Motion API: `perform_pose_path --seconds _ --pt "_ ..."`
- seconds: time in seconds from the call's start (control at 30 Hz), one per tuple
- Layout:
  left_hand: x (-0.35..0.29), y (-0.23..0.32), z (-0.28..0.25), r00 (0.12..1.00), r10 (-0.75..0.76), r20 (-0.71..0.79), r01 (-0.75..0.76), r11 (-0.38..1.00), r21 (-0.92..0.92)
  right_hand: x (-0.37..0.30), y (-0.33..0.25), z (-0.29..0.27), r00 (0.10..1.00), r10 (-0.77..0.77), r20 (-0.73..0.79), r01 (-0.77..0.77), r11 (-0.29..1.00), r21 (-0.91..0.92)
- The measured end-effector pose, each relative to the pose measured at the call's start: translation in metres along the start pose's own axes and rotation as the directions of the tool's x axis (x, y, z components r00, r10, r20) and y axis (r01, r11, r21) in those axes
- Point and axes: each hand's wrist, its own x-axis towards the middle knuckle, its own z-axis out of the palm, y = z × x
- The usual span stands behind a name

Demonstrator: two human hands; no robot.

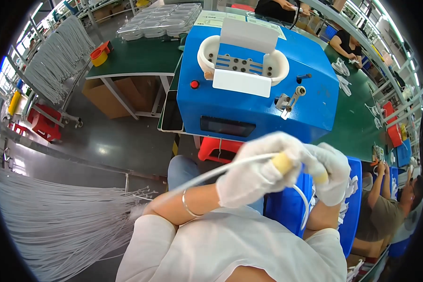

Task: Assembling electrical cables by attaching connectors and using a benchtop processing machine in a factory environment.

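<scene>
White cable (223,168): we saw it before the chest, one stretch slanting down past the left forearm (205,199), another curving below the hands.
Left hand (263,171): white-gloved, with a pale yellow patch near the fingertips; we saw its fingers closed on the cable.
Right hand (331,176): also gloved and just beside the left, its fingers bent toward it; motion blurred them, so we could not tell whether they gripped anything.
Blue machine (197,105): it stood beyond the hands, with a red button (194,84), a dark screen (228,126) and white plastic guards on top.
Blue bin (355,225): it sat beside the right arm and held white pieces.
Cable bundle (66,221): many white strands spread across our lower left; a second hanging bunch (58,56) filled the upper left.
Green table (127,63): left of the machine, it carried clear trays (160,21) and tape rolls (100,55).
Co-workers: we noticed several people, including one seated at far right (385,211).
</scene>
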Motion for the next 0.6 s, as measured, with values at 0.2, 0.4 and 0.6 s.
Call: perform_pose_path --seconds 0.2,0.4,0.6 --pt "-0.006 0.029 -0.072 0.75 0.411 -0.517 -0.282 0.907 0.312 -0.021 0.055 0.003 0.956 0.27 -0.115 -0.27 0.963 0.014" --pt "0.004 0.061 -0.095 0.72 0.433 -0.543 -0.161 0.865 0.475 -0.009 0.074 0.009 0.925 0.328 -0.194 -0.3 0.94 0.16" --pt "0.022 0.079 -0.102 0.782 0.476 -0.402 -0.194 0.799 0.569 -0.001 0.077 0.004 0.884 0.38 -0.272 -0.319 0.916 0.243"
